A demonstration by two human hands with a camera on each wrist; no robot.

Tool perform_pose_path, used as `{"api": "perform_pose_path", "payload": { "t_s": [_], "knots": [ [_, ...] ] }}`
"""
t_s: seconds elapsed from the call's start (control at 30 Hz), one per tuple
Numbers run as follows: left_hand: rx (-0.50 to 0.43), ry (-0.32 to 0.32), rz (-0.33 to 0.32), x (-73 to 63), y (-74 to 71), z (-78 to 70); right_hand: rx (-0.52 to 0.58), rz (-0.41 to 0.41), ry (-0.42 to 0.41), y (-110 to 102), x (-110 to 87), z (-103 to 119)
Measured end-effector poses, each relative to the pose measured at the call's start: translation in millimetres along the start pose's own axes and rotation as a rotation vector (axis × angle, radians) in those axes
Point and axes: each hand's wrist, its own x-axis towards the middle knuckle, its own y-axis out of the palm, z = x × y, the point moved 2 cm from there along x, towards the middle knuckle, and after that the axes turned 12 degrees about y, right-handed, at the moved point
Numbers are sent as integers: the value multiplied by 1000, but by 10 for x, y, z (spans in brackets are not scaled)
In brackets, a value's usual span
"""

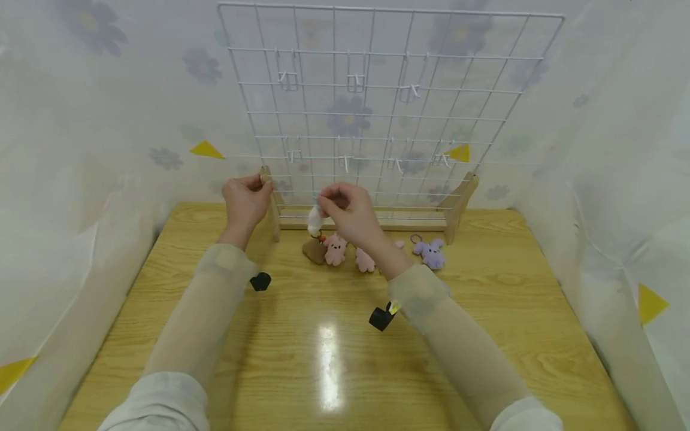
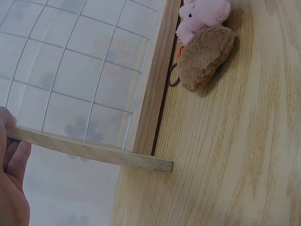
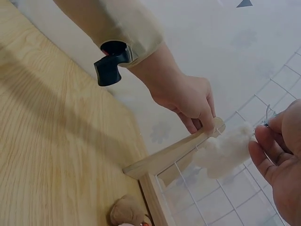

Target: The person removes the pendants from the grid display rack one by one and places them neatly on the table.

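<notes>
My left hand pinches the top of the left wooden leg of a white wire grid rack. In front of the rack's lower part, my right hand holds a fluffy white plush keychain by its top end between thumb and fingers. The plush hangs off the table, close to the wires. Below it on the table lie a brown furry plush with a ring and a pink plush. The right forearm partly covers a second pink plush.
White hooks hang on the grid in an upper and a lower row. A purple plush with a ring lies near the right wooden leg. Pale flowered sheeting with yellow triangles surrounds the wooden table.
</notes>
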Motion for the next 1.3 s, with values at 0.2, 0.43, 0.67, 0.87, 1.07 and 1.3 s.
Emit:
{"api": "perform_pose_path", "payload": {
  "t_s": [0.2,0.43,0.67,0.87,1.07,1.3],
  "knots": [
    [23,2,-7,17,6,11,-7,4,2,-158,-117,-141],
    [10,4,-4,33,14,14,-36,2,16,-334,-255,-276],
    [3,-11,1,28,9,-4,-58,-1,40,-486,-412,-394],
    [-7,-13,-1,21,7,-21,-65,-5,77,-615,-550,-491],
    [-15,-33,9,10,9,-18,-62,-12,93,-729,-702,-584],
    [-21,-40,12,-3,10,7,-78,-15,91,-832,-858,-664]
  ]
}}
